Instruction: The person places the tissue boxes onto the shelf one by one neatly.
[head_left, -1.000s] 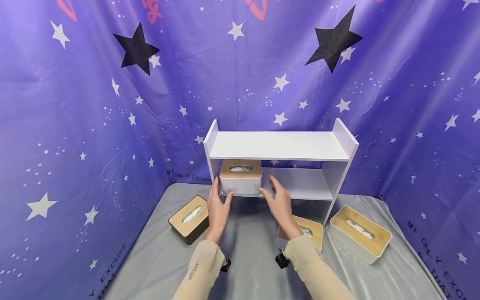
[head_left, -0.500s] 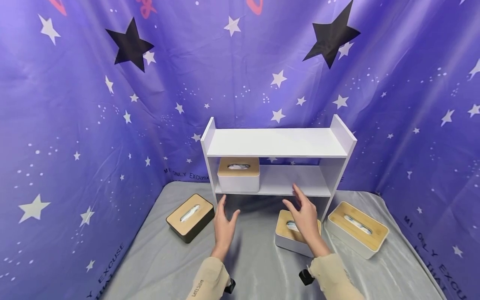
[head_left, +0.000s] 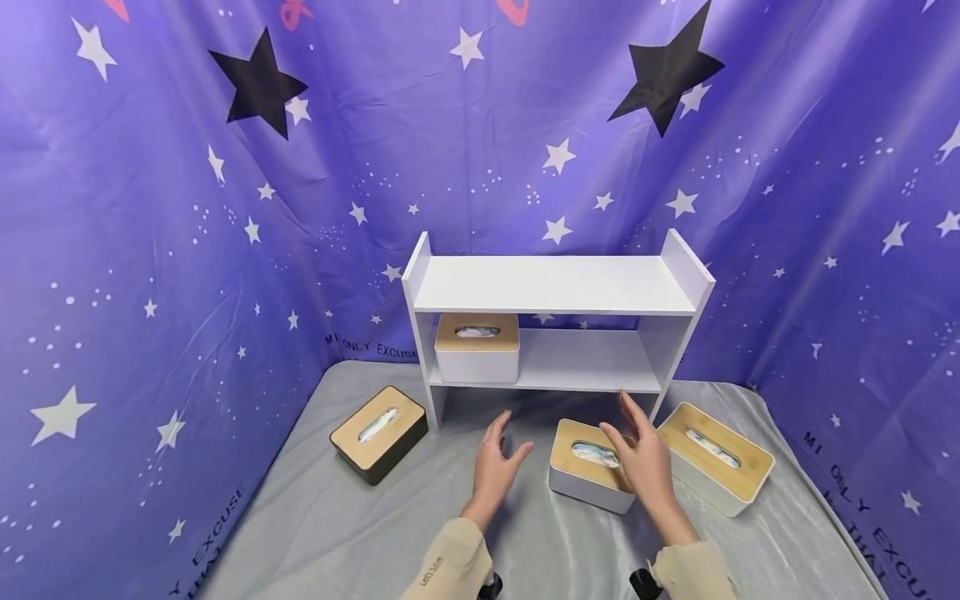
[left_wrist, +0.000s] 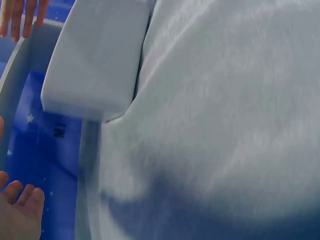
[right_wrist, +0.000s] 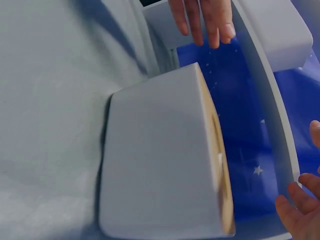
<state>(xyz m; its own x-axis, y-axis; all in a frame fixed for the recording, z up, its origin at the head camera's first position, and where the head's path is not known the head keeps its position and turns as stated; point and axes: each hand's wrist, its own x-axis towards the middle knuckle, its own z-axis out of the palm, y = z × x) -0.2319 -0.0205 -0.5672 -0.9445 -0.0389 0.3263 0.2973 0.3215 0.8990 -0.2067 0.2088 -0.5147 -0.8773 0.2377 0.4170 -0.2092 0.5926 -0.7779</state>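
In the head view, a white tissue box [head_left: 587, 479] with a wooden lid sits on the grey cloth between my hands. To its left is my left hand [head_left: 495, 475], fingers extended, thumb apart, holding nothing. My right hand [head_left: 647, 462] hovers over the box's right edge and hides part of it; whether it touches cannot be told. The same box [right_wrist: 155, 160] fills much of the right wrist view, with my right hand [right_wrist: 302, 210] at lower right, fingers loosely bent and apart from it. The left wrist view shows my left hand [left_wrist: 20, 212] at lower left.
A white two-tier shelf [head_left: 555, 283] stands behind, with a white tissue box [head_left: 477, 367] at the left of its lower tier. A black tissue box [head_left: 378, 433] lies on the left, a longer white one [head_left: 716, 458] on the right. Purple star-printed curtain [head_left: 480, 125] surrounds the cloth-covered surface [head_left: 315, 533].
Both hands have left the tissue box on the shelf, which stays at the left of the lower tier. They have moved down and right, to either side of the box on the cloth.
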